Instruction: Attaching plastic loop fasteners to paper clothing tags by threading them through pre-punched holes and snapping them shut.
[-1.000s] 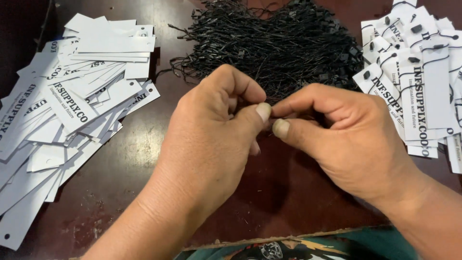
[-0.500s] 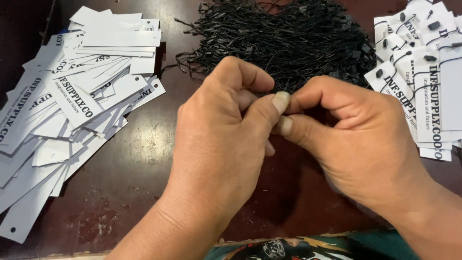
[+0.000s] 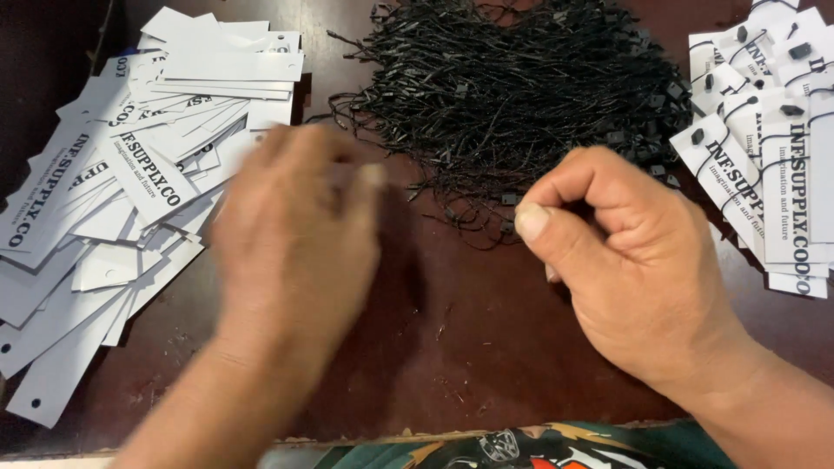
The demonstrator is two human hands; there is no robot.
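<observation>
My left hand is blurred in motion over the dark table, next to the loose heap of white paper tags at the left. Its fingers look loosely apart and I see nothing in them. My right hand rests at the right with thumb and forefinger pinched together at the near edge of the pile of black strings. A thin black string trails from that pinch. The hands are well apart.
White tags with black strings threaded through them lie stacked at the far right. The dark brown table shows between my hands. A patterned piece of clothing lies along the near edge.
The hands were pinched together in the middle. Now my left hand has swung left toward the white tags, and my right hand stays near the strings, still pinched.
</observation>
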